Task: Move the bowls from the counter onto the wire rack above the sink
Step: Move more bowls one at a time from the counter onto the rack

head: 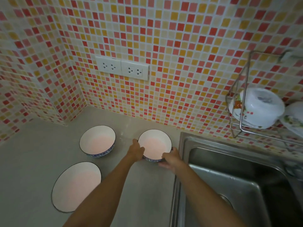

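Observation:
Three white bowls with dark rims and blue patterned sides stand on the grey counter [32, 154]. My left hand [136, 150] grips the left side of the right bowl [155, 144], and my right hand [170, 158] holds its near right side. That bowl sits close to the sink's edge. A second bowl [97, 140] stands to its left, and a larger, shallower one [76, 185] lies nearer to me. The wire rack [242, 128] hangs on the tiled wall at the right, above the sink [229, 177].
The rack holds a white upturned bowl [257, 107] and another floral dish [293, 118] at the frame's right edge. Two double wall sockets [122, 68] are set in the mosaic tiles above the counter. The steel sink has a drain [227, 200] at its bottom.

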`<state>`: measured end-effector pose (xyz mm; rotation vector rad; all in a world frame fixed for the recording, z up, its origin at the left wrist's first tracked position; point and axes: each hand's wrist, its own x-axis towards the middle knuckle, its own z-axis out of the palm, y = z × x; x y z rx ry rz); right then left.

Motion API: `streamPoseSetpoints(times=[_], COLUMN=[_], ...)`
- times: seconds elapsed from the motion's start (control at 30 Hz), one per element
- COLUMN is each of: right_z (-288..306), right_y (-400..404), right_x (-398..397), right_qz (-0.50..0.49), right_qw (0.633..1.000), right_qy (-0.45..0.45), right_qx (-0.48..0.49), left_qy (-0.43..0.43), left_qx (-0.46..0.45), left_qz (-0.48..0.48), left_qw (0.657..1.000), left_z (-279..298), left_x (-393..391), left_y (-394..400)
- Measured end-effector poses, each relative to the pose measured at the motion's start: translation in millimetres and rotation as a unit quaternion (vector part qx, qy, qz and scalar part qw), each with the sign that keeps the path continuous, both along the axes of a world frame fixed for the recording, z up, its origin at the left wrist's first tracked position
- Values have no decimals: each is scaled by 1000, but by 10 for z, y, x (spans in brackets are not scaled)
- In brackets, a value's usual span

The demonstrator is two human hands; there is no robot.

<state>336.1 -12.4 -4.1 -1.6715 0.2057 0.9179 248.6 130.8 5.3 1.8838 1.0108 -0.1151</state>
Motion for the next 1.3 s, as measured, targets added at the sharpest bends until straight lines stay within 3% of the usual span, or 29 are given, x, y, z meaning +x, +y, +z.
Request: streamPoseSetpoints(times=[0.23, 0.4, 0.53, 0.63, 0.8, 0.97, 1.07, 1.3], right_z=[91, 164, 167, 164, 181, 59, -50, -153], right_y=[-668, -1459, -2177, -2656, -3388, -3937, -4133, -4321], right_x=[-187, -317, -356, -365, -340, -272, -244, -200], right_qz=[-33, -70, -67, -94, -119, -147, -150, -116], right_qw=[992, 973, 968, 971, 979, 981, 983, 992], right_qy=[41, 88, 88, 89, 82, 79, 74, -19], right_qx=[110, 204, 224, 199, 143, 96, 71, -37], left_qy=[-55, -87, -112, -135, -165, -74, -18, 0], left_qx=[-32, -19, -33, -53, 69, 229, 260, 317], left_qz=[-39, -140, -183, -197, -234, -329, -364, -317], left_qw=[997, 986, 976, 970, 956, 913, 894, 894], left_z=[162, 261, 278, 198, 13, -540, -825, -851], left_x=[-96, -178, -189, -173, -158, -545, -774, -827], left_y=[-506, -1121, -1713, -2186, -2867, -3283, -3464, -3529])
